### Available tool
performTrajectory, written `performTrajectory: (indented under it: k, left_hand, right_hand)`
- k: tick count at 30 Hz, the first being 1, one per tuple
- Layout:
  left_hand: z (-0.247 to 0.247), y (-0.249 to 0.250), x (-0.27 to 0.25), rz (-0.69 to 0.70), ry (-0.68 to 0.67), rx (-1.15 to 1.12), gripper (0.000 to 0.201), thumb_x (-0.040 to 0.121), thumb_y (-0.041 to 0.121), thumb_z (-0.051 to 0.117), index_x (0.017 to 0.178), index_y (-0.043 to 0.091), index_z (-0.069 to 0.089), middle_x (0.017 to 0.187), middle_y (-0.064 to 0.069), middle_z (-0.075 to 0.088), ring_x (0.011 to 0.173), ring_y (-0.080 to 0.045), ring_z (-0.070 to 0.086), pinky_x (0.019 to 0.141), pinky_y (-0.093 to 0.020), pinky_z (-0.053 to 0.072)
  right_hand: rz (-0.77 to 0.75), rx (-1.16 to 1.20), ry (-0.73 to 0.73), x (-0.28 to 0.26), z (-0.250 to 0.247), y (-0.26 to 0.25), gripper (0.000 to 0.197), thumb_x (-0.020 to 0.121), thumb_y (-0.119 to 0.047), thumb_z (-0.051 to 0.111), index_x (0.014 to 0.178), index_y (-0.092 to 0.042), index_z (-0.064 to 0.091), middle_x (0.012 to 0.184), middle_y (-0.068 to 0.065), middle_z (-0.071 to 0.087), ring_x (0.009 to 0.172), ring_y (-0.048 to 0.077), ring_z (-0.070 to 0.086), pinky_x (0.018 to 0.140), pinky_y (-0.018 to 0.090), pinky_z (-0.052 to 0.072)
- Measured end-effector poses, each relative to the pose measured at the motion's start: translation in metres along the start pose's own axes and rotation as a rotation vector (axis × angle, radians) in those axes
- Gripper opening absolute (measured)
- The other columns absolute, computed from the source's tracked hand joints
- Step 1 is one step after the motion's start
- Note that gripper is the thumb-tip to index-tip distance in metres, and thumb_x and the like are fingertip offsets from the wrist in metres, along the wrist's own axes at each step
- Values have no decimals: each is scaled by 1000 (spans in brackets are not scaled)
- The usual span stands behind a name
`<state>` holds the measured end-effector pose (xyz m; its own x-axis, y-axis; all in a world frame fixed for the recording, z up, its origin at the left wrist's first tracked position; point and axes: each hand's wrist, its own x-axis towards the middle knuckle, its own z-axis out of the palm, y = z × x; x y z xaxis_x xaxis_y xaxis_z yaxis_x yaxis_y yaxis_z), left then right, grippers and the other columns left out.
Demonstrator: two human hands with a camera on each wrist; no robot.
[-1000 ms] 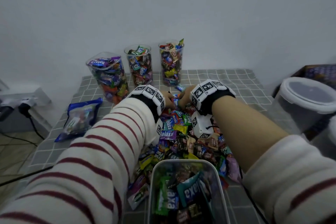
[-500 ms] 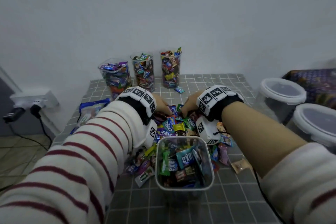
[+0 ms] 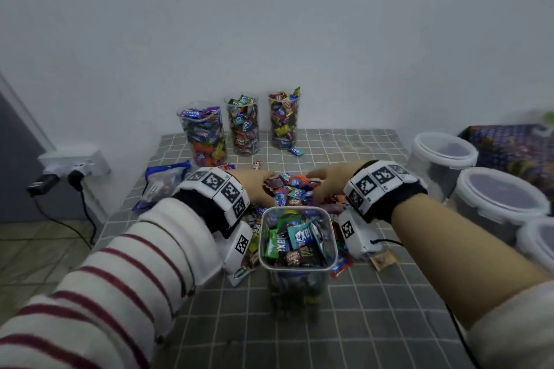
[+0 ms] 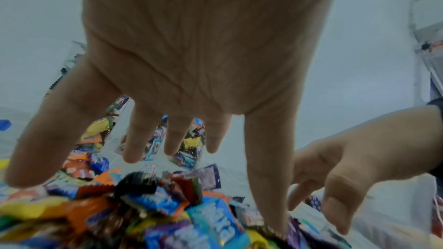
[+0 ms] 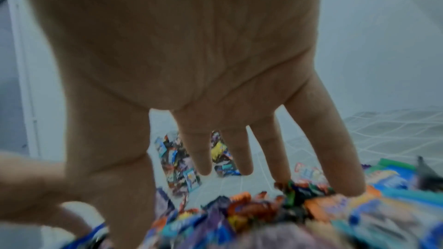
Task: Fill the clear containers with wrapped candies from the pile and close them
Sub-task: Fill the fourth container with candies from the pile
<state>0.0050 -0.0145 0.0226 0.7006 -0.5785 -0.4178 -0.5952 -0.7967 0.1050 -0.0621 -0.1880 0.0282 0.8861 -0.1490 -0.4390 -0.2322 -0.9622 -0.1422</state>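
A square clear container (image 3: 295, 268), without a lid, stands near me with wrapped candies inside up to near its rim. Right behind it lies the candy pile (image 3: 292, 193). My left hand (image 3: 254, 186) lies on the pile's left side and my right hand (image 3: 326, 180) on its right side. In the left wrist view the left hand (image 4: 167, 139) has straight, spread fingers over the candies (image 4: 167, 205), thumb tip down among the wrappers. The right wrist view shows the right hand (image 5: 227, 149) spread the same way above the candies (image 5: 263, 215). Neither hand holds a candy.
Three tall clear containers (image 3: 204, 135) (image 3: 242, 126) (image 3: 284, 120) full of candies stand at the back of the checked table (image 3: 374, 308). A blue bag (image 3: 163, 183) lies at the left. White-lidded tubs (image 3: 443, 156) (image 3: 500, 201) crowd the right edge. A power strip (image 3: 72, 162) sits on the left.
My head has drawn back, so the square container now sits smaller and farther off. Both hands have moved apart, from touching at the pile's far end to its two sides.
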Motion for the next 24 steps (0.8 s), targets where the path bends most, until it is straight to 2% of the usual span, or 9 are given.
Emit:
performTrajectory:
  k: [2,3,6,8,11,15,18,21,24]
  left_hand:
    - [7,4,-1,18,-24,40,89,88,45,62,152,25,4,155,-6,27,135,-24,37,101,-30,35]
    - [11,7,-1,20,-42,69,89,88,44,61,152,25,2,154,-9,29,133,-26,40,98,-30,36]
    - [21,12,3,32,-120,131,78,95,37,52,152,26,0,152,-17,30,129,-32,44,95,-32,39]
    - [22,13,4,54,-148,120,67,99,31,45,152,27,4,154,-15,27,132,-30,41,100,-33,37]
    - [23,15,2,80,-68,131,50,101,25,40,149,24,26,151,-8,35,132,-26,42,100,-29,36]
    - [28,16,2,40,49,198,34,98,28,47,130,20,57,128,-10,58,114,-28,55,83,-29,42]
    - [29,9,2,20,111,179,30,93,25,54,120,19,65,119,-9,64,107,-28,59,78,-28,43]
    - [29,4,-3,14,161,127,27,92,23,56,116,18,68,116,-10,65,106,-29,60,80,-30,46]
    - [31,1,-7,2,183,86,24,94,22,54,109,12,70,111,-13,66,103,-31,60,77,-30,42]
  right_hand:
    - [-22,-28,-62,-5,10,-3,75,85,-40,64,148,-33,23,147,5,39,130,26,41,92,27,35]
    - [-29,-72,-78,-5,16,-5,78,87,-45,62,150,-32,17,150,6,34,132,26,38,93,28,34]
    - [-43,-185,-80,-2,32,-8,84,88,-52,57,151,-27,8,154,9,26,135,28,37,106,35,35]
    - [-75,-206,-81,0,38,-10,82,88,-47,58,151,-25,9,153,10,28,133,29,39,105,39,37]
    - [-105,-202,-44,-5,40,-11,69,91,-42,55,149,-26,22,150,8,35,131,28,41,103,38,37]
    - [-126,-177,52,-10,39,-9,49,91,-32,56,138,-22,46,133,8,55,119,28,52,97,35,45]
    - [-113,-154,102,-12,38,-7,37,90,-24,58,127,-19,57,124,8,61,112,28,56,90,33,47]
    - [-90,-154,129,-14,38,-8,29,92,-17,55,120,-15,61,121,11,61,109,28,58,85,31,46]
    - [-89,-119,186,-16,41,-7,26,93,-14,51,115,-13,64,116,12,63,107,30,58,81,28,44]
